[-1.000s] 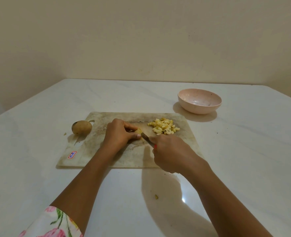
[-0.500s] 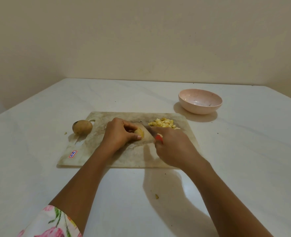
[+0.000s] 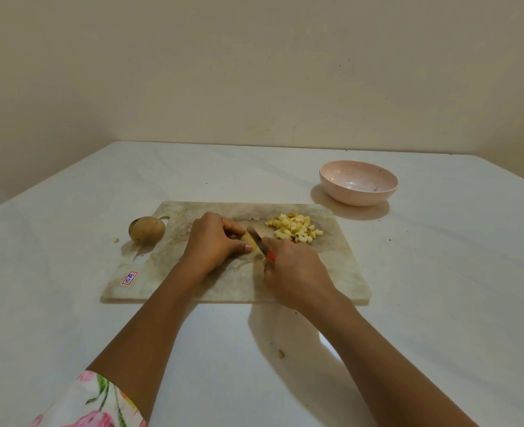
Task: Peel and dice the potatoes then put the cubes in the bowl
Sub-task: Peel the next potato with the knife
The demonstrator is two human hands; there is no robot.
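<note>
On a worn cutting board (image 3: pixel 331 272) my left hand (image 3: pixel 214 238) pinches a small piece of potato (image 3: pixel 249 241), mostly hidden under the fingers. My right hand (image 3: pixel 294 269) grips a knife (image 3: pixel 259 241) with a red handle; its blade lies against the right side of the piece. A pile of yellow potato cubes (image 3: pixel 294 228) sits on the board to the right of the blade. One whole unpeeled potato (image 3: pixel 146 229) rests at the board's left edge. The pink bowl (image 3: pixel 358 182) stands beyond the board's far right corner with no cubes in it.
The white table (image 3: pixel 439 288) ends at a beige wall behind. A small potato scrap (image 3: pixel 281 353) lies on the table near me, and another crumb (image 3: pixel 116 240) lies left of the board. A floral sleeve (image 3: pixel 94 402) shows at bottom left.
My right hand drew the knife back from near the cube pile and set the blade against the held piece again. The left hand kept its grip on the piece.
</note>
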